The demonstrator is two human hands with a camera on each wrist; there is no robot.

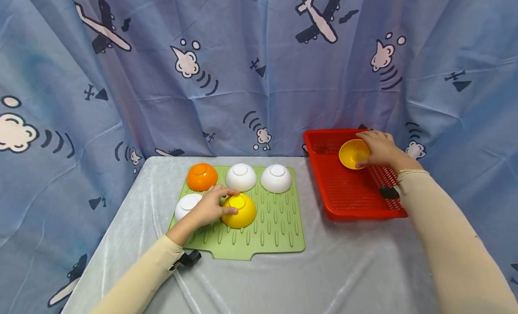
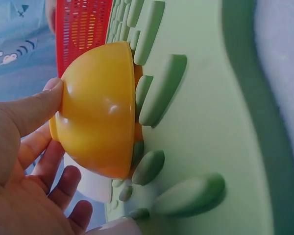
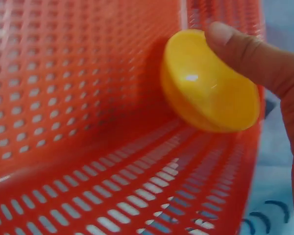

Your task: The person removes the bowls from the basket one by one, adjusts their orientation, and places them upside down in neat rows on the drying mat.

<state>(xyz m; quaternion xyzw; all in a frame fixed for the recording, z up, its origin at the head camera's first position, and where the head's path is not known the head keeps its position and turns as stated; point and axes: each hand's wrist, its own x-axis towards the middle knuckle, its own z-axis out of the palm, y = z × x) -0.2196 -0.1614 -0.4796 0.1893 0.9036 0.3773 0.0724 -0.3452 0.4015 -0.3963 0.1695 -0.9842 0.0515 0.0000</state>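
My left hand has its thumb and fingers about the foot of an upside-down yellow bowl on the green drying mat. In the left wrist view, the thumb touches the bowl's side and the rim sits on the mat's ridges. Over at the red basket, my right hand grips a second yellow bowl by its edge. That bowl is tilted with its hollow showing, inside the basket near its far right corner. The right wrist view shows the thumb over the rim; the other fingers are hidden there.
An orange bowl and two white bowls stand upside down along the mat's back row. Another white bowl is partly behind the left hand. A patterned blue curtain hangs behind the grey-covered table.
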